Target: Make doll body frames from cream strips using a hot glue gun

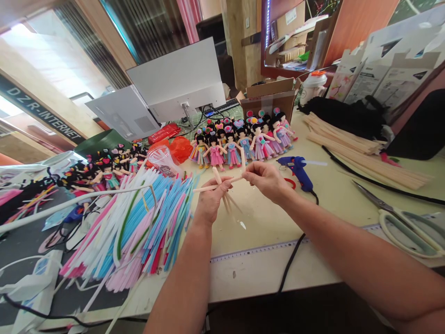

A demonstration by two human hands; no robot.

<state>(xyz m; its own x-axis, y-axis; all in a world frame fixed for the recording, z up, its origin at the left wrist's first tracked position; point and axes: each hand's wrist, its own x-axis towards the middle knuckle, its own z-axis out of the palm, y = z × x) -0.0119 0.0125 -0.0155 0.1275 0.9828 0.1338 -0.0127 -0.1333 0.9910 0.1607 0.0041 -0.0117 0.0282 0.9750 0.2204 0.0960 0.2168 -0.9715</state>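
Over the middle of the table, my left hand [211,199] pinches a small bundle of beige pipe cleaners [216,175], whose ends stick out up, left and down below the fingers. One beige stem runs across from it to my right hand [263,180], which is closed on that stem with thumb and fingertips; a short end stands upright there. A row of pipe-cleaner dolls [239,144] with black hair and coloured skirts is just beyond both hands. A blue glue gun [299,171] lies right of my right hand.
Coloured pipe cleaners [139,222] are heaped at left, with more dolls [111,169] behind. Scissors [399,222] and beige stems [365,153] lie at right. A ruler [257,250] runs along the front edge; a black cord [295,255] crosses it. Monitors [177,79] stand behind.
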